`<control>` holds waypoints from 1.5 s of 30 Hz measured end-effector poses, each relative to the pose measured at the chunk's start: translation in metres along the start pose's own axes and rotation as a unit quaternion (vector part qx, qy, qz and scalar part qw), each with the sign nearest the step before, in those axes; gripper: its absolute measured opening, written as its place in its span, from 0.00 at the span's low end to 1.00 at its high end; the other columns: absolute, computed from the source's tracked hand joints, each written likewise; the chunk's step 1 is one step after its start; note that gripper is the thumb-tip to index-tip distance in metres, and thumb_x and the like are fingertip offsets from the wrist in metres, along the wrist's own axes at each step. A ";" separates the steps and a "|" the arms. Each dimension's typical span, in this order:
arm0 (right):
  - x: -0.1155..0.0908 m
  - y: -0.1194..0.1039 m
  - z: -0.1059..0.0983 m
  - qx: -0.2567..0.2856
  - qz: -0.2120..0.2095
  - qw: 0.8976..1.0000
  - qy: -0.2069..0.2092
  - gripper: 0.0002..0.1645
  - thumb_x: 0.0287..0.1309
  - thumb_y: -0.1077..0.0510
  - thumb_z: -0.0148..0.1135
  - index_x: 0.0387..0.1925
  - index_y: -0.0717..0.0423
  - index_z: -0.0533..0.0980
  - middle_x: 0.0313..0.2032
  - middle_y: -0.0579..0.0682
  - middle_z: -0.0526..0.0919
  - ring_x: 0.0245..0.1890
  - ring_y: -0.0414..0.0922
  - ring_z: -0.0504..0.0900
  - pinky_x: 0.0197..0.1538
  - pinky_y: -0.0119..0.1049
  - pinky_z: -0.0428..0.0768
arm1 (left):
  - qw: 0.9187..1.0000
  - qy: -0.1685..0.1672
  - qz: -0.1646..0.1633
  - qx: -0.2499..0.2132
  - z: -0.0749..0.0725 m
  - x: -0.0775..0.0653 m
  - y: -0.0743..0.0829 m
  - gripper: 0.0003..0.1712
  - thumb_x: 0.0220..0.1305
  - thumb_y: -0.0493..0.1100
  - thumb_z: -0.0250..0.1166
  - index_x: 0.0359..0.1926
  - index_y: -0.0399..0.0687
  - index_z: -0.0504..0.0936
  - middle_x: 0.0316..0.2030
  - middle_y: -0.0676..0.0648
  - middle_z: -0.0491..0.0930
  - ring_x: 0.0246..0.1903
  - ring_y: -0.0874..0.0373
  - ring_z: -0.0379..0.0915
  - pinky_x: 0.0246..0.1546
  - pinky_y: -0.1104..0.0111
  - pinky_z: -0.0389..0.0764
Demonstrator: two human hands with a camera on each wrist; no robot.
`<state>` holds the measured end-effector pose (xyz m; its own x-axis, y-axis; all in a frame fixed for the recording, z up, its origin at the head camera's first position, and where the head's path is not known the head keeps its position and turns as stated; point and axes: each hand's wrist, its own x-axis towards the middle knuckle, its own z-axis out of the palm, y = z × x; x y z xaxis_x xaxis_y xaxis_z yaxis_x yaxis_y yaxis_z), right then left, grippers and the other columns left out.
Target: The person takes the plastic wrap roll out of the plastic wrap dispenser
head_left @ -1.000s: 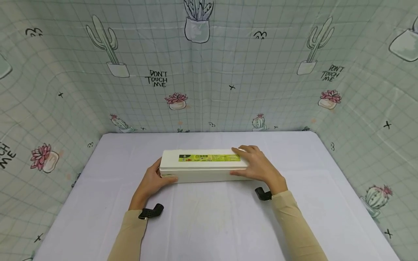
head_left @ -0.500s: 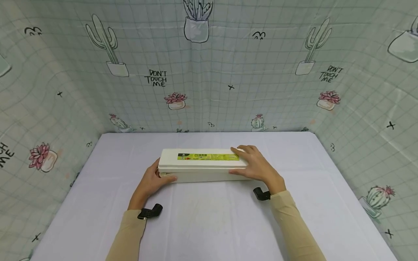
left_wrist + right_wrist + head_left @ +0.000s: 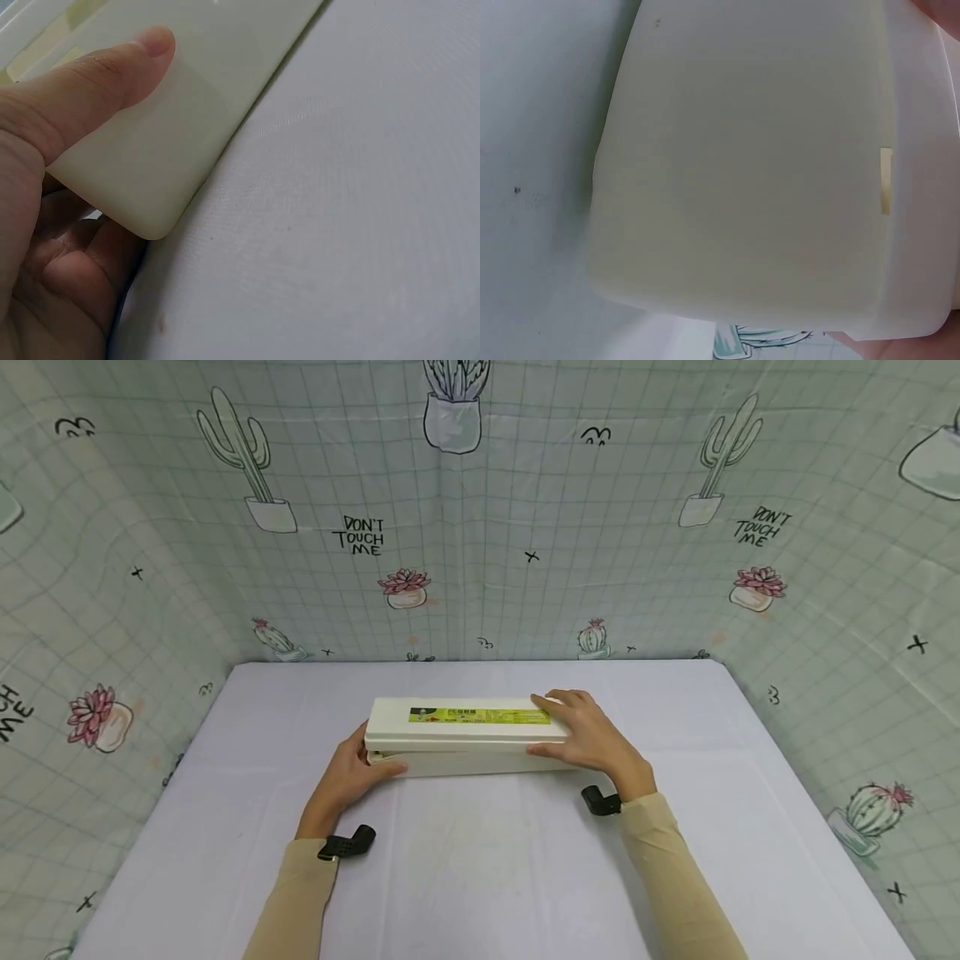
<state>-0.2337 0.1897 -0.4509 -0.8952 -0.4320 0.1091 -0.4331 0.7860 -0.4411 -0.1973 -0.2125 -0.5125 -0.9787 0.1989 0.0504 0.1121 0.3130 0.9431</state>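
Note:
A long off-white cling film box (image 3: 465, 765) lies on the table, its lid (image 3: 390, 727) bearing a yellow-green label (image 3: 480, 716). A narrow gap shows between lid and base near the left end. My left hand (image 3: 356, 767) holds the left end of the base, thumb along the front and fingers behind; the left wrist view shows the thumb (image 3: 105, 82) pressed on the front wall. At the other end, my right hand (image 3: 588, 735) grips the lid, with its thumb on the front edge and fingers over the top. In the right wrist view, a small slot (image 3: 886, 180) shows along the lid seam.
A white cloth covers the table (image 3: 480, 868). Hanging grid-patterned fabric (image 3: 480, 527) with cactus prints surrounds its back and sides. Black wrist cameras (image 3: 348, 843) are strapped over beige sleeves (image 3: 675, 868).
The lid has shifted slightly upward relative to the base, and its front edge stands out more at the left. Both hands stay at about the same places on the box.

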 end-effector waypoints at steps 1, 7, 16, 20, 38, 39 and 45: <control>0.001 0.000 -0.001 0.001 0.001 1.000 -0.002 0.53 0.52 0.29 0.73 0.75 0.44 0.69 0.72 0.58 0.70 0.73 0.62 0.63 0.69 0.66 0.67 | 1.000 0.002 -0.001 0.001 0.000 0.000 0.000 0.57 0.57 0.42 0.80 0.81 0.44 0.55 0.69 0.38 0.73 0.65 0.44 0.73 0.55 0.80 0.73; 0.002 -0.001 -0.004 -0.007 -0.002 1.000 -0.012 0.53 0.52 0.29 0.73 0.75 0.44 0.69 0.72 0.58 0.70 0.73 0.62 0.63 0.69 0.66 0.66 | 1.000 0.002 -0.002 -0.002 0.000 0.002 -0.001 0.58 0.57 0.42 0.80 0.81 0.44 0.55 0.69 0.37 0.72 0.65 0.44 0.73 0.56 0.78 0.74; -0.004 0.001 0.001 -0.063 -0.048 0.997 0.000 0.56 0.50 0.30 0.75 0.76 0.45 0.68 0.71 0.61 0.71 0.70 0.66 0.67 0.68 0.66 0.68 | 1.000 0.002 -0.018 -0.012 0.000 0.002 -0.003 0.65 0.52 0.43 0.83 0.82 0.46 0.50 0.73 0.40 0.68 0.68 0.46 0.70 0.61 0.72 0.75; -0.004 0.001 0.003 -0.070 -0.051 0.996 -0.004 0.55 0.50 0.37 0.77 0.77 0.44 0.65 0.71 0.60 0.69 0.70 0.64 0.66 0.69 0.64 0.67 | 0.999 0.003 -0.028 -0.020 -0.001 0.001 -0.002 0.65 0.52 0.45 0.83 0.82 0.47 0.51 0.73 0.41 0.68 0.67 0.47 0.71 0.57 0.78 0.74; -0.003 -0.002 -0.007 -0.081 -0.047 0.995 -0.047 0.50 0.54 0.48 0.72 0.77 0.47 0.65 0.70 0.63 0.70 0.68 0.67 0.68 0.66 0.63 0.73 | 0.999 0.005 -0.025 -0.025 0.001 0.000 0.000 0.63 0.54 0.43 0.82 0.82 0.46 0.52 0.70 0.39 0.72 0.64 0.47 0.73 0.53 0.81 0.75; -0.003 -0.003 -0.009 -0.079 -0.047 0.995 -0.050 0.50 0.53 0.49 0.72 0.77 0.47 0.65 0.71 0.63 0.70 0.68 0.67 0.68 0.66 0.63 0.73 | 0.999 0.002 -0.025 -0.026 0.001 0.000 0.000 0.63 0.54 0.44 0.82 0.82 0.47 0.52 0.69 0.40 0.72 0.63 0.48 0.74 0.53 0.80 0.76; -0.002 -0.001 -0.009 -0.056 -0.049 0.996 -0.054 0.51 0.51 0.51 0.71 0.78 0.47 0.65 0.71 0.63 0.69 0.69 0.66 0.67 0.65 0.63 0.73 | 0.999 0.003 -0.023 -0.024 -0.001 0.001 -0.002 0.62 0.53 0.42 0.82 0.82 0.48 0.53 0.70 0.40 0.72 0.63 0.48 0.74 0.53 0.80 0.75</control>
<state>-0.2324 0.1939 -0.4432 -0.8338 -0.5500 0.0473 -0.5326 0.7789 -0.3311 -0.1984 -0.2136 -0.5147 -0.9837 0.1797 0.0080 0.0585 0.2775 0.9589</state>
